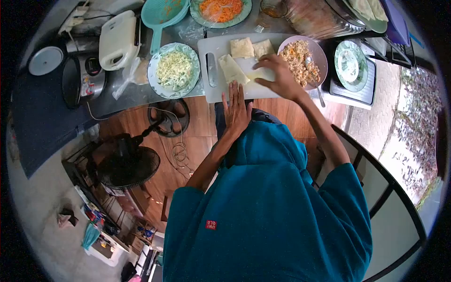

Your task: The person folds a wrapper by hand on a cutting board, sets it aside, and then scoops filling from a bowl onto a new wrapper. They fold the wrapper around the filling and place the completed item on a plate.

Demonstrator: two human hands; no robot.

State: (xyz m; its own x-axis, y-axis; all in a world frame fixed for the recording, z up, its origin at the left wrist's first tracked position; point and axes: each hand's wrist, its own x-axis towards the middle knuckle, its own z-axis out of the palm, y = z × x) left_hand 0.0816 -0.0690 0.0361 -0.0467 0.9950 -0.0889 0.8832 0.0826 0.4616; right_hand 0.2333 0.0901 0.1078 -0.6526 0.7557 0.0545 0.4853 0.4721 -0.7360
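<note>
A partly folded pastry wrapper (232, 68) lies on the white cutting board (213, 47). My left hand (237, 109) is open, its outstretched fingertips resting on the wrapper's near end. Over the board's right side hovers my right hand (282, 80), open, thumb and fingers apart with nothing seen between them. Two folded square parcels, a left one (242, 48) and a right one (263, 48), sit along the board's far side. Just beyond my right hand stands a bowl (321, 51) of chopped filling (299, 56), with a spoon (321, 97) leaning out over its near rim.
To the left are a plate (151, 75) of shredded cabbage (174, 69), a white sandwich maker (117, 37) and a kitchen scale (89, 70). Shredded carrot (221, 9) and a green colander (157, 23) stand behind. A patterned plate (350, 68) is at right; a fan (124, 160) stands below.
</note>
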